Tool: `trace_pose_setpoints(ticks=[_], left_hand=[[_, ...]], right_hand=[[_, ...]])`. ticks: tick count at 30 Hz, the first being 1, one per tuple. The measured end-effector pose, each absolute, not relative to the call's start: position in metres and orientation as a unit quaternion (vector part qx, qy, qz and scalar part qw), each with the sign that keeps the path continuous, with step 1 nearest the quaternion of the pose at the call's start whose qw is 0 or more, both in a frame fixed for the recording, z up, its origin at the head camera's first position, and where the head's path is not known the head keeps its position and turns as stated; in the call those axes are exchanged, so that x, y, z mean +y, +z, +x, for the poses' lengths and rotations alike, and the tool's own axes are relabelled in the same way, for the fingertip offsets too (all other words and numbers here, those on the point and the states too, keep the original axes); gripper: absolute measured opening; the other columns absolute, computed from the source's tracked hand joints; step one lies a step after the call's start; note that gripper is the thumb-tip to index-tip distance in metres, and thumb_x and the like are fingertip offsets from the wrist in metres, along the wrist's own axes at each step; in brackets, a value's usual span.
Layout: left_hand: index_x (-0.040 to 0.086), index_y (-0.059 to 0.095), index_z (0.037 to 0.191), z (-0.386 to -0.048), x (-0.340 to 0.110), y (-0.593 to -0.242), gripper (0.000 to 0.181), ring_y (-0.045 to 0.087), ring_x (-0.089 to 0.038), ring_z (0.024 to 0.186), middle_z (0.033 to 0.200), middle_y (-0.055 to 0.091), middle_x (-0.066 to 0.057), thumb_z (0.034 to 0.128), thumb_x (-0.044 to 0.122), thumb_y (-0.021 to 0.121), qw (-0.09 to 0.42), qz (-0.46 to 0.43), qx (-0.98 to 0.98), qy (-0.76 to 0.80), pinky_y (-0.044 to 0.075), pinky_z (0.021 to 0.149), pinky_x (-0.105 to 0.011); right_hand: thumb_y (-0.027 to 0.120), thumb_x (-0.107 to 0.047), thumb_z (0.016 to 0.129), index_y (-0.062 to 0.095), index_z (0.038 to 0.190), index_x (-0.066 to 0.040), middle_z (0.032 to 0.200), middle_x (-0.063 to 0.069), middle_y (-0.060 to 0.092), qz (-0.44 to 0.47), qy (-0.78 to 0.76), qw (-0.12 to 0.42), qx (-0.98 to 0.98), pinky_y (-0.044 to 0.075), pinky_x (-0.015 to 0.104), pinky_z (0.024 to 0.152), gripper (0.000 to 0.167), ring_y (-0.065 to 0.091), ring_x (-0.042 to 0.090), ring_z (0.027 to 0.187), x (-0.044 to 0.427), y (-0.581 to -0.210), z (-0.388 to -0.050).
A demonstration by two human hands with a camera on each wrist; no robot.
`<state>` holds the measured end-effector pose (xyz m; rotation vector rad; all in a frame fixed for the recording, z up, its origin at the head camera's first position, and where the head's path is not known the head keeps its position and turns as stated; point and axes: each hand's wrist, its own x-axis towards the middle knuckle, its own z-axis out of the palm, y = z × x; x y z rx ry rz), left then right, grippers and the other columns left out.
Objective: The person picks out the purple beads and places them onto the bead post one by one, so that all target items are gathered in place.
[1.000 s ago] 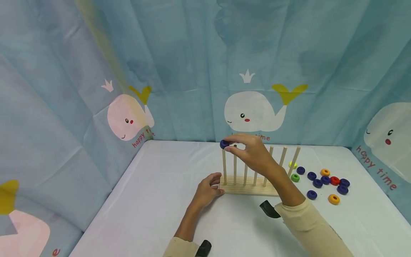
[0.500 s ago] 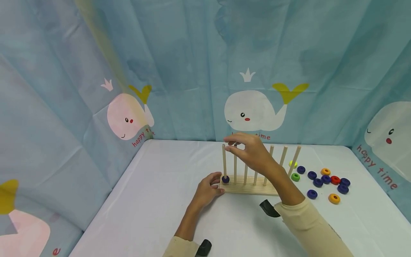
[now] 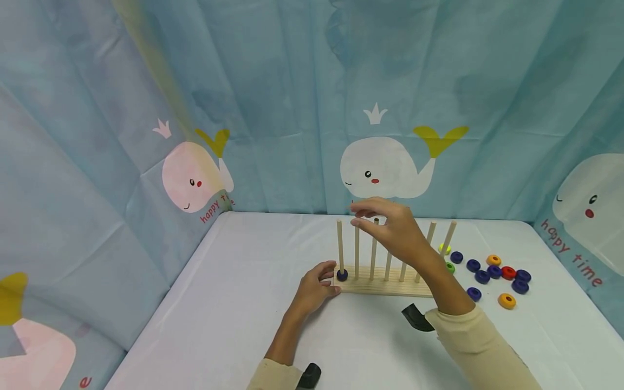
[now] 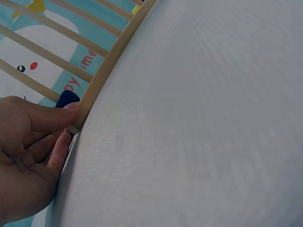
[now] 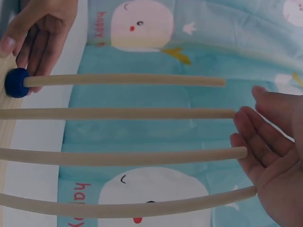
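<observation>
Creased blue whale-print cloth (image 3: 283, 108) behind and beside a white tabletop (image 3: 219, 303).

A person's left forearm (image 3: 288, 333) extends up from the bottom edge, the left hand (image 3: 312, 288) below center with thumb and fingers bent in a pinch. The right forearm (image 3: 441, 284) slants in from the lower right, the right hand (image 3: 395, 228) raised near center, thumb and fingers parted, fingertips pointing left.

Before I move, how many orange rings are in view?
2: one orange ring behind the red ring, slightly left; a second orange ring in front of it. The right arm might hide others.
</observation>
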<state>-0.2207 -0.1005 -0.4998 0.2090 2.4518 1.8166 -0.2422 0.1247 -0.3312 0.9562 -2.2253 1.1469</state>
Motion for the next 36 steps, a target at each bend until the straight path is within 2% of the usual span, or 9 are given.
trace_pose_setpoints(ticks=[4, 12, 17, 22, 31, 33, 36], left_hand=[[0.002, 0.056, 0.150, -0.222, -0.101, -0.501, 0.069, 0.061, -0.037, 0.135, 0.147, 0.062, -0.020, 0.0860, -0.004, 0.080, 0.039, 0.071, 0.799, 0.596, 0.053, 0.114, -0.046], [0.001, 0.056, 0.150, -0.223, -0.100, -0.502, 0.068, 0.061, -0.037, 0.135, 0.146, 0.062, -0.021, 0.0863, -0.004, 0.079, 0.038, 0.073, 0.802, 0.592, 0.054, 0.113, -0.045], [0.001, 0.056, 0.150, -0.223, -0.101, -0.503, 0.068, 0.061, -0.037, 0.134, 0.146, 0.063, -0.020, 0.0861, -0.004, 0.079, 0.038, 0.072, 0.801, 0.593, 0.054, 0.113, -0.045], [0.003, 0.058, 0.149, -0.223, -0.101, -0.504, 0.067, 0.061, -0.037, 0.134, 0.145, 0.063, -0.020, 0.0856, -0.003, 0.079, 0.037, 0.069, 0.798, 0.597, 0.054, 0.114, -0.045], [0.004, 0.059, 0.148, -0.224, -0.101, -0.505, 0.066, 0.062, -0.035, 0.135, 0.145, 0.063, -0.019, 0.0855, -0.004, 0.079, 0.036, 0.068, 0.799, 0.596, 0.054, 0.114, -0.043], [0.004, 0.059, 0.148, -0.224, -0.101, -0.505, 0.066, 0.062, -0.036, 0.134, 0.145, 0.064, -0.019, 0.0856, -0.004, 0.079, 0.035, 0.069, 0.800, 0.595, 0.054, 0.114, -0.044], [0.003, 0.058, 0.148, -0.225, -0.101, -0.505, 0.066, 0.061, -0.036, 0.135, 0.145, 0.064, -0.020, 0.0858, -0.004, 0.079, 0.035, 0.070, 0.801, 0.594, 0.054, 0.114, -0.044]], right_hand=[[0.081, -0.010, 0.094, 0.078, 0.123, -0.010, 0.116, -0.001, 0.078, 0.342, 0.432, 0.229, -0.802, 0.062, 0.026, 0.087, 0.028, 0.074, 0.016, 0.101, 0.131, -0.330, -0.240], [0.080, -0.008, 0.095, 0.076, 0.127, -0.012, 0.117, -0.003, 0.076, 0.320, 0.442, 0.236, -0.804, 0.056, 0.015, 0.091, 0.033, 0.072, 0.014, 0.104, 0.148, -0.330, -0.231], [0.080, -0.010, 0.095, 0.076, 0.127, -0.014, 0.114, -0.004, 0.076, 0.297, 0.437, 0.251, -0.811, 0.052, 0.012, 0.087, 0.032, 0.071, 0.012, 0.104, 0.160, -0.330, -0.224], [0.080, -0.008, 0.094, 0.077, 0.126, -0.015, 0.116, -0.002, 0.077, 0.285, 0.435, 0.264, -0.812, 0.052, 0.012, 0.088, 0.033, 0.069, 0.010, 0.103, 0.171, -0.331, -0.219], [0.081, -0.003, 0.093, 0.077, 0.125, -0.012, 0.115, 0.001, 0.076, 0.266, 0.434, 0.283, -0.813, 0.050, 0.010, 0.084, 0.034, 0.067, 0.005, 0.103, 0.194, -0.338, -0.212], [0.081, -0.002, 0.092, 0.077, 0.126, -0.011, 0.115, 0.002, 0.077, 0.259, 0.434, 0.286, -0.814, 0.051, 0.010, 0.086, 0.035, 0.067, 0.004, 0.103, 0.198, -0.339, -0.210], [0.081, -0.002, 0.092, 0.078, 0.125, -0.013, 0.113, 0.002, 0.077, 0.249, 0.434, 0.294, -0.814, 0.050, 0.011, 0.077, 0.035, 0.067, 0.002, 0.103, 0.204, -0.341, -0.207]])
